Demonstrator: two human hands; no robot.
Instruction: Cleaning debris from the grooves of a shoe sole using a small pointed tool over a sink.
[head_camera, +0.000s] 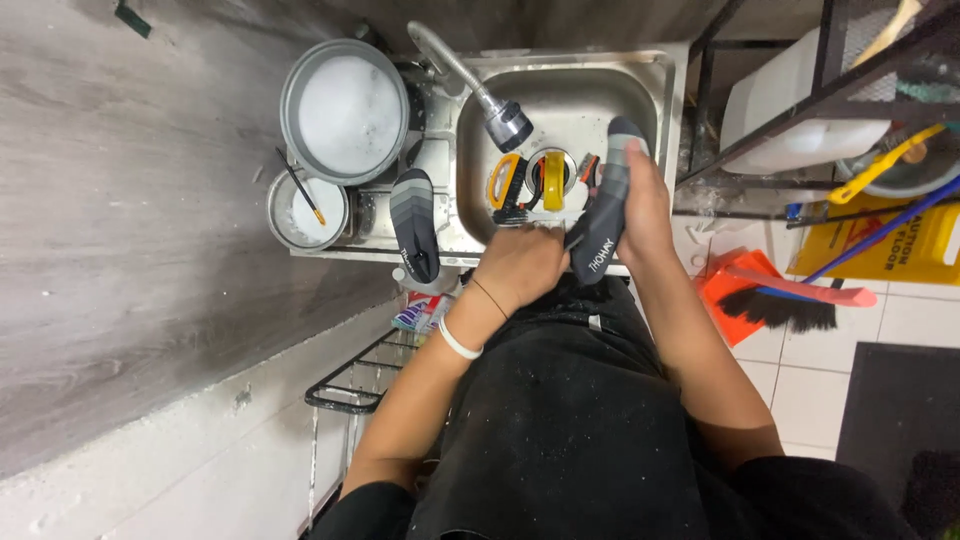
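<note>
A steel sink (660, 85) fills the upper centre. The right hand (645, 195) grips a grey shoe (603, 215); the left hand (520, 265) has curled fingers touching its heel.

a yellow folding floor sign (880, 250) stands at right under the rack; a colourful tube package (420, 312) lies below the sink edge

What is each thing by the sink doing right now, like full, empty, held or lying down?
Grey shoe: held over the sink by both hands.
Left hand: gripping the shoe's heel end.
Right hand: holding the shoe's side.
Second shoe: lying sole-up on the sink edge.
Big pot: full of foamy water.
Small bowl: holds white liquid and a brush.
Faucet: no water visible.
Sink: holds brushes.
</note>
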